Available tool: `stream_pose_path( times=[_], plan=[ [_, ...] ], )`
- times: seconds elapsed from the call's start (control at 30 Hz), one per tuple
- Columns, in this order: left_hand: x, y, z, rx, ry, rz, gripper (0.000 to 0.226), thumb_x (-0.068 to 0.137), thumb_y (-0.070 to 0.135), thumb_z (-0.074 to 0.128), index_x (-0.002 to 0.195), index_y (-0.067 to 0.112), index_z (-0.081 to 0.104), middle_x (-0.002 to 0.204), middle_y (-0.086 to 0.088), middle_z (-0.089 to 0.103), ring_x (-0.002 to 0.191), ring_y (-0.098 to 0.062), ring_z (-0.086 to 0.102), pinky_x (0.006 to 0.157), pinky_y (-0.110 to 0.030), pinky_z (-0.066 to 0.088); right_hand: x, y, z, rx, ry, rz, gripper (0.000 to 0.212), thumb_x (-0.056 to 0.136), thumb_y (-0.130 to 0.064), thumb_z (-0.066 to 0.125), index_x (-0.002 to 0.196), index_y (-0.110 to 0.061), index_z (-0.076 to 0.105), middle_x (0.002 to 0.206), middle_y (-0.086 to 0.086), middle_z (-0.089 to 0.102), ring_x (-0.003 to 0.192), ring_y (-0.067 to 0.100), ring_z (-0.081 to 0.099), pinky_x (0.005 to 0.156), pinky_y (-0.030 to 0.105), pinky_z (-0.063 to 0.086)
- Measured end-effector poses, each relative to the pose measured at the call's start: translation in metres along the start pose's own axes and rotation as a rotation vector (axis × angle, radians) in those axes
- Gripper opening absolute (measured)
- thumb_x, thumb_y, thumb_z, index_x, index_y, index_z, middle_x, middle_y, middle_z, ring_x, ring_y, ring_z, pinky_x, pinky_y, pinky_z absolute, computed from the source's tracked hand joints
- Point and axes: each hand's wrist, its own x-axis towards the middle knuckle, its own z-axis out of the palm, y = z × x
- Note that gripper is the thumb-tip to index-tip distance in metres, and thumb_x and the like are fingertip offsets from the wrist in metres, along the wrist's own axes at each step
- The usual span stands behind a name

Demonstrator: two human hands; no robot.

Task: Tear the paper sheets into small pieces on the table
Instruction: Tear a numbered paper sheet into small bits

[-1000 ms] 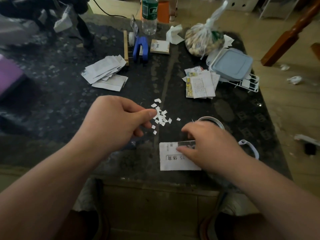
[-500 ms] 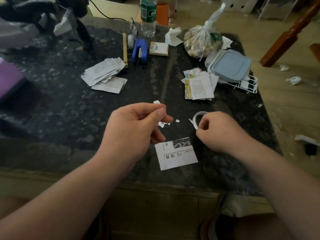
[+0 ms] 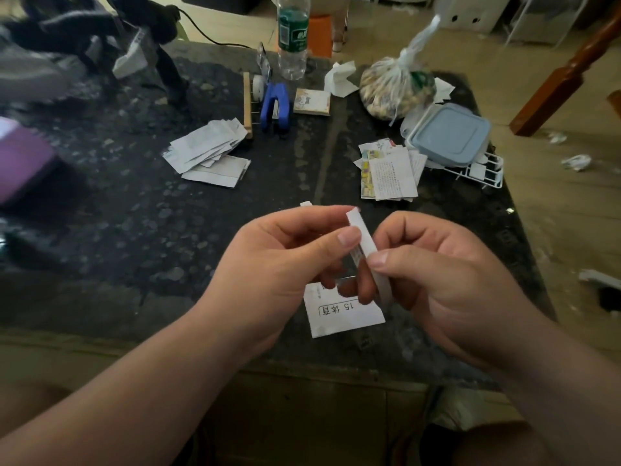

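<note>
A narrow white paper strip (image 3: 361,235) stands upright between both hands above the dark table (image 3: 134,230). My left hand (image 3: 279,267) pinches its upper part with thumb and forefinger. My right hand (image 3: 437,280) pinches it just below, and the strip's lower end runs down behind the right thumb. Beneath the hands a printed paper piece (image 3: 346,312) lies flat near the table's front edge. The heap of tiny torn bits is hidden behind my hands; one white bit (image 3: 305,204) shows above the left hand.
A stack of torn sheets (image 3: 208,149) lies at the left back, another printed stack (image 3: 389,169) at the right back. Further back stand a blue stapler (image 3: 275,107), a water bottle (image 3: 292,38), a tied plastic bag (image 3: 396,89) and a lidded blue box (image 3: 448,134) on a white rack.
My right hand lifted a thin strip off the printed piece on the table. Both hands came together above it, and the left hand now pinches the strip's upper part.
</note>
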Motion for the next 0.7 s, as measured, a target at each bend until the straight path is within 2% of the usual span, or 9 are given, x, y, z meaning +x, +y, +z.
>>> stream_pose_path(
  times=[0.1,0.2,0.27,0.33,0.4,0.43,0.47,0.57,0.7],
  plan=[
    [0.000,0.000,0.001,0.000,-0.007,0.007,0.018,0.071,0.027,0.077,0.087,0.023,0.084,0.078,-0.001,0.074,0.061,-0.007,0.060,0.057,-0.025,0.048,-0.001,0.004,0.001,0.006,0.008,0.010,0.006,0.080,-0.015,0.062,0.078,-0.010,0.064,0.064,0.016,0.065,0.065,0.029,0.065,0.073,0.057,0.053],
    [-0.001,-0.001,0.004,0.002,-0.002,0.016,0.015,0.071,0.030,0.077,0.082,0.023,0.083,0.076,-0.002,0.072,0.059,-0.009,0.056,0.056,-0.027,0.046,-0.001,0.005,0.004,0.036,0.043,0.037,0.016,0.084,-0.023,0.065,0.095,-0.011,0.062,0.062,0.013,0.065,0.062,0.027,0.065,0.064,0.035,0.054],
    [0.000,-0.002,0.004,-0.009,0.001,0.011,0.014,0.074,0.029,0.076,0.083,0.021,0.083,0.070,0.000,0.069,0.060,-0.012,0.054,0.056,-0.027,0.046,-0.001,0.004,0.007,0.031,0.055,0.053,0.029,0.087,-0.029,0.069,0.111,-0.013,0.062,0.061,0.010,0.065,0.060,0.024,0.064,0.064,0.033,0.056],
    [0.000,-0.002,0.004,-0.026,0.004,-0.001,0.016,0.075,0.027,0.074,0.086,0.019,0.083,0.065,0.002,0.067,0.060,-0.013,0.054,0.056,-0.026,0.046,-0.001,0.003,0.009,0.018,0.061,0.041,0.031,0.089,-0.032,0.069,0.115,-0.014,0.064,0.059,0.010,0.063,0.057,0.023,0.062,0.064,0.042,0.058],
    [0.000,-0.002,0.003,-0.037,0.007,0.003,0.016,0.075,0.025,0.075,0.087,0.018,0.083,0.066,0.001,0.067,0.059,-0.012,0.054,0.056,-0.025,0.046,-0.001,0.001,0.013,0.020,0.094,0.016,0.027,0.090,-0.032,0.069,0.109,-0.014,0.070,0.057,0.011,0.062,0.055,0.025,0.059,0.066,0.061,0.054],
    [-0.001,-0.003,0.003,-0.039,0.003,0.009,0.015,0.075,0.024,0.076,0.087,0.018,0.083,0.067,0.000,0.068,0.059,-0.012,0.054,0.056,-0.025,0.046,-0.001,0.001,0.015,0.032,0.119,0.009,0.024,0.090,-0.032,0.070,0.105,-0.013,0.071,0.057,0.013,0.062,0.055,0.027,0.058,0.065,0.065,0.051],
    [-0.001,-0.003,0.002,-0.038,-0.004,0.018,0.015,0.076,0.023,0.078,0.089,0.019,0.084,0.069,0.000,0.069,0.060,-0.011,0.055,0.056,-0.025,0.046,-0.001,0.002,0.016,0.047,0.146,0.010,0.021,0.090,-0.030,0.070,0.101,-0.012,0.072,0.057,0.014,0.061,0.055,0.028,0.057,0.062,0.062,0.050],
    [-0.002,-0.006,0.002,-0.023,-0.011,0.037,0.021,0.076,0.025,0.081,0.096,0.023,0.083,0.078,-0.002,0.072,0.062,-0.009,0.056,0.058,-0.026,0.047,0.001,0.002,0.017,0.098,0.202,0.026,0.013,0.093,-0.017,0.065,0.090,-0.008,0.073,0.055,0.014,0.059,0.056,0.029,0.059,0.057,0.036,0.054],
    [-0.002,-0.007,0.003,-0.060,0.008,0.016,0.033,0.070,0.032,0.080,0.102,0.025,0.083,0.077,0.002,0.071,0.061,-0.007,0.056,0.060,-0.025,0.046,0.000,0.001,0.018,0.132,0.203,0.044,0.016,0.096,-0.013,0.061,0.087,-0.009,0.073,0.057,0.012,0.060,0.058,0.027,0.060,0.056,0.029,0.053]
  ],
)
